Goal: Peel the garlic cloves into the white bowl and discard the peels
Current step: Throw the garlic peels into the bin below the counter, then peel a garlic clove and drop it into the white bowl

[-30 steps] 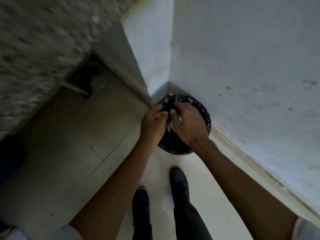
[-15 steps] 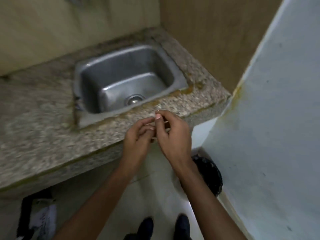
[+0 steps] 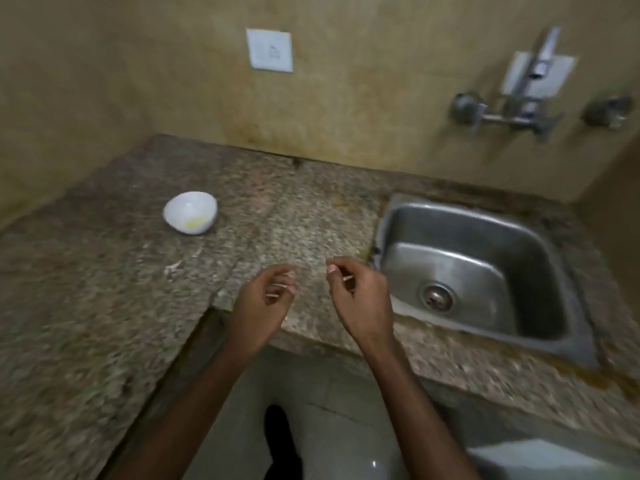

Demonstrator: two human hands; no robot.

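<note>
Left hand and right hand hover at granite counter front edge, fingers loosely curled, gripping nothing.
White bowl on open counter far-left, pale bits inside; steel sink right.

Bare left hand, right hand, forearms, dark trouser leg
</note>
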